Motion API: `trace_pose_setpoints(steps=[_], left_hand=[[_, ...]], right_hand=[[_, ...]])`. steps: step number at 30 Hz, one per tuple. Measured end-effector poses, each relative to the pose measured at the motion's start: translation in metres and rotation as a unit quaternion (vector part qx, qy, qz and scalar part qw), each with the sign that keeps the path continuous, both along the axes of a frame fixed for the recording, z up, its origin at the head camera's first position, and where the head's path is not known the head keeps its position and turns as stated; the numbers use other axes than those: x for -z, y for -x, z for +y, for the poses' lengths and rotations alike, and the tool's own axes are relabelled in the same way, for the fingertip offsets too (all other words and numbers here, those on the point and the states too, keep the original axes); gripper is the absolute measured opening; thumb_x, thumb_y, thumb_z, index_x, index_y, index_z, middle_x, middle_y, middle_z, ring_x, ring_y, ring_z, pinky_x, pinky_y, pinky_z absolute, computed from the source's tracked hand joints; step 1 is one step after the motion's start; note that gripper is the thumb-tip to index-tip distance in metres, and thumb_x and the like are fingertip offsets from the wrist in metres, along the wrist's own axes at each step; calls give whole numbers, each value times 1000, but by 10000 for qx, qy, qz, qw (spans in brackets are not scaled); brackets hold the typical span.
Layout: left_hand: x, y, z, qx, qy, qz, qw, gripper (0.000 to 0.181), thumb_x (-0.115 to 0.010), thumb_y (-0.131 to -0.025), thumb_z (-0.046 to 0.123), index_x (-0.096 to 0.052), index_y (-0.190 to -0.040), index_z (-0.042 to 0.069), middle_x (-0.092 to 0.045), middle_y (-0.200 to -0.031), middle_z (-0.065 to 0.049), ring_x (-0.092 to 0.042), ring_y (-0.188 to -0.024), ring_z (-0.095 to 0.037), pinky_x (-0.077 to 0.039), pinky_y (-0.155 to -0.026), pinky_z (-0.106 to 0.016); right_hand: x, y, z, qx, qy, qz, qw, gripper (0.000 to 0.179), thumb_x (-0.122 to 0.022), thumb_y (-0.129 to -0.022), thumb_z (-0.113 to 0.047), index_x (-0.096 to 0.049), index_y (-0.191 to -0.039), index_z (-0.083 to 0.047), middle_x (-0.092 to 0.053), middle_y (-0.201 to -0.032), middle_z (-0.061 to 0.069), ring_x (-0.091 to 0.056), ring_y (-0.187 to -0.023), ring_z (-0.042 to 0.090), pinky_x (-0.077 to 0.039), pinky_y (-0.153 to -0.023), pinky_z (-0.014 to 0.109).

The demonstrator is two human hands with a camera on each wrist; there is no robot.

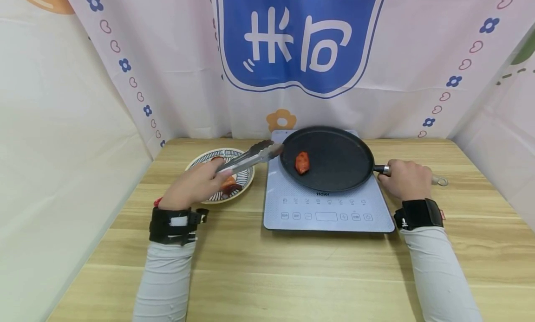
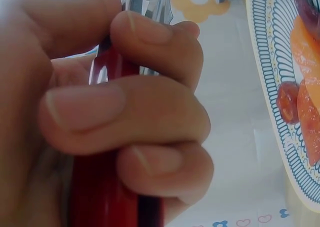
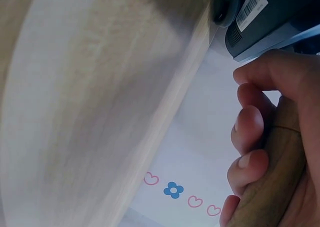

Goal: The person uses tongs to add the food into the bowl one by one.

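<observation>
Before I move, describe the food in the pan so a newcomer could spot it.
Find the pale Haier cooktop on the wooden table; a round black pan sits on it. Near the pan's left edge lies a small reddish-orange piece of food. It is the pan's only piece; the other pieces lie on the patterned plate to the left.

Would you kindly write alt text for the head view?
A person's left hand, over a patterned plate of food, holds tongs pointing toward a black frying pan on a Haier cooktop. One reddish food piece lies in the pan, whose handle the right hand grips.
</observation>
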State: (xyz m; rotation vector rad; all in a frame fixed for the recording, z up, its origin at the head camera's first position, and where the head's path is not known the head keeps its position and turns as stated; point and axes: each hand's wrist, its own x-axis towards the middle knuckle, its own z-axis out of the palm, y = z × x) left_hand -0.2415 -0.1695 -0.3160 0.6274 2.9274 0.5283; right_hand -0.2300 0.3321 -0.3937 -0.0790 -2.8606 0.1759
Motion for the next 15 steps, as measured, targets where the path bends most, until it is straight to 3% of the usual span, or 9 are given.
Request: trace_pose_setpoints(steps=[15], left_hand=[[-3,-1,-11,-92,-205,-144,9996,30,-50,-112,34,-60,-121,8,-57,-86,-5,-54,-74,-21,-43,-63,-34]], right_hand=[[3,1,2,13,-50,176,9998,32,-79,-87,-29,-61,-73,-7,-56,-60,10,-54,-56,34,-36,-51,47]])
